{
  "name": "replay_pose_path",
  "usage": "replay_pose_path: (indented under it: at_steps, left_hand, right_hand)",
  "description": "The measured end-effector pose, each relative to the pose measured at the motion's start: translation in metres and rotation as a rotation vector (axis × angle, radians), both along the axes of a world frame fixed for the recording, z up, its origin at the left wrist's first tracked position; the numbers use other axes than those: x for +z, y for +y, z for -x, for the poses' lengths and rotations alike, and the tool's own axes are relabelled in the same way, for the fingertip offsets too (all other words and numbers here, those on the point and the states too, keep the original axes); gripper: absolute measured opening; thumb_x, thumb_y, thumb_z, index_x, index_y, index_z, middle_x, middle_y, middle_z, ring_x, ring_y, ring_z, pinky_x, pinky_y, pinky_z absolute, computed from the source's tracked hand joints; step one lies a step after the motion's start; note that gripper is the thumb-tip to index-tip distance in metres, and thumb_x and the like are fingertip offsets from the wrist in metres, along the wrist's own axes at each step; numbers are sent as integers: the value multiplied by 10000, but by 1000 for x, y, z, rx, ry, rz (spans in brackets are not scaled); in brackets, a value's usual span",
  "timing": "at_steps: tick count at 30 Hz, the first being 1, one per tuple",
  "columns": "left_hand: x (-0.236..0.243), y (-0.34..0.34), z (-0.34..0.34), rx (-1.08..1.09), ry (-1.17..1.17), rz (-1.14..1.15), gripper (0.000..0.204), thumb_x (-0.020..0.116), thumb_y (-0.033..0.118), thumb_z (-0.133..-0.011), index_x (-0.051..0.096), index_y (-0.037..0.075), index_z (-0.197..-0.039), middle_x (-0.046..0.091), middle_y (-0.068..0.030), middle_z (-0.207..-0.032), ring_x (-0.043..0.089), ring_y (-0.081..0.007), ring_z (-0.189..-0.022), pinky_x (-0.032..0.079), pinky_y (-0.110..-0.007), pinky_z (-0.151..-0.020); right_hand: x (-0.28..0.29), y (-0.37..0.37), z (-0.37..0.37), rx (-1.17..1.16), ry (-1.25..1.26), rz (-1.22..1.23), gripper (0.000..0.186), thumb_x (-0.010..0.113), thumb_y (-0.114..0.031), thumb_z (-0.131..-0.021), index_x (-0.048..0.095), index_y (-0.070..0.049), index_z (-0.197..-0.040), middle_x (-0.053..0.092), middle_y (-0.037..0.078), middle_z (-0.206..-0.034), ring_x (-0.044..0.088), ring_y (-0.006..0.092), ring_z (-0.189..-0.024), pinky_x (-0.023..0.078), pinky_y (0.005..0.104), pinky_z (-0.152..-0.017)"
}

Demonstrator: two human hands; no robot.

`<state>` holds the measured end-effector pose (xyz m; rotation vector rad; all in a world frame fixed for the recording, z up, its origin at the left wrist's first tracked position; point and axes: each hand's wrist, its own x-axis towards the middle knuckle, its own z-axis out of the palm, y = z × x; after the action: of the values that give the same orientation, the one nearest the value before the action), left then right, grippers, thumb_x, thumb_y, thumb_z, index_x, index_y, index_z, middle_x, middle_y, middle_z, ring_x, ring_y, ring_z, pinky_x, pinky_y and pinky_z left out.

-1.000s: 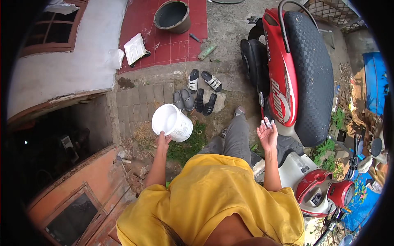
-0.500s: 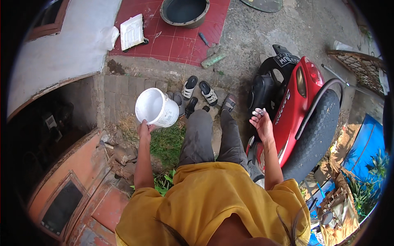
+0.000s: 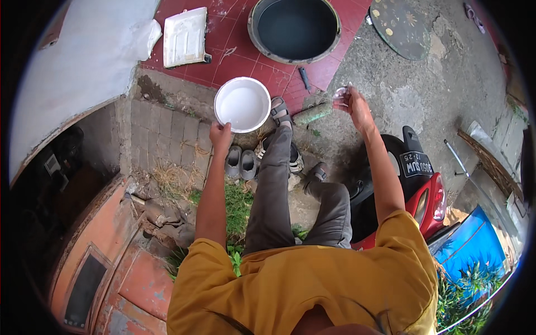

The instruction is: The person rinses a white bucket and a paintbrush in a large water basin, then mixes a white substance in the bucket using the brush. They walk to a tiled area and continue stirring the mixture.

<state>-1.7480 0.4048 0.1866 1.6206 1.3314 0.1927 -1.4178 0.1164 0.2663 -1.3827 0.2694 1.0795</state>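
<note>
My left hand grips the near rim of a white plastic bucket. I look straight down into the bucket, whose inside is white; I cannot tell whether anything lies in it. My right hand is stretched forward on the right, over the concrete, with its fingers bent together. Something whitish and shiny shows at those fingertips, too small to make out. Beyond the bucket stands a large round tub of dark liquid on red tiles. A dark-handled tool lies by the tub.
Several grey and strapped sandals lie around my feet. A pale green roller-shaped piece rests along the step's edge. A red motorbike stands close on my right. A white panel lies at the far left, and a round board at the far right.
I have stepped forward, one foot now beside the tiles. The bucket has moved forward and right and faces straight up. My right hand reaches further forward. The tub appears nearer.
</note>
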Motion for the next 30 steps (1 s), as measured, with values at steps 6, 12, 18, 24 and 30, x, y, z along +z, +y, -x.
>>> replay_pose_path:
  at_steps: [6,12,18,24,30]
  left_hand:
    - [-54,36,-80,-32,205,-53,201,624,116,-710,512,-24,-801,555,-79,-702,529,-170,-633,425,-319,-603]
    - [-112,58,-125,71,211,45,211,627,74,-705,511,-26,-851,580,-91,-765,552,-170,-687,439,-315,-651]
    - [-124,57,-126,123,95,93,166,613,62,-709,483,2,-792,516,-54,-719,469,-129,-651,396,-278,-628]
    - [-132,51,-129,155,48,126,178,627,29,-698,484,1,-800,526,-47,-744,465,-100,-654,401,-258,-613]
    - [-121,45,-136,237,-22,176,200,617,47,-701,422,20,-733,421,-17,-686,388,-97,-647,353,-250,-594]
  right_hand:
    - [-131,156,-74,202,-17,19,455,384,-375,-940,602,22,-977,618,117,-872,602,187,-734,530,312,-709]
    - [-244,225,-130,301,-178,225,453,331,-382,-947,622,-39,-992,629,66,-932,574,154,-812,491,300,-746]
    - [-291,239,-125,209,-215,272,416,427,-375,-925,625,-12,-966,645,77,-849,604,154,-726,505,276,-685]
    - [-285,233,-115,133,409,-206,382,376,-298,-947,467,35,-1112,587,170,-1040,613,283,-912,499,392,-868]
    - [-192,275,-46,871,265,-365,371,485,-238,-917,559,87,-1082,640,164,-976,635,258,-896,499,313,-865]
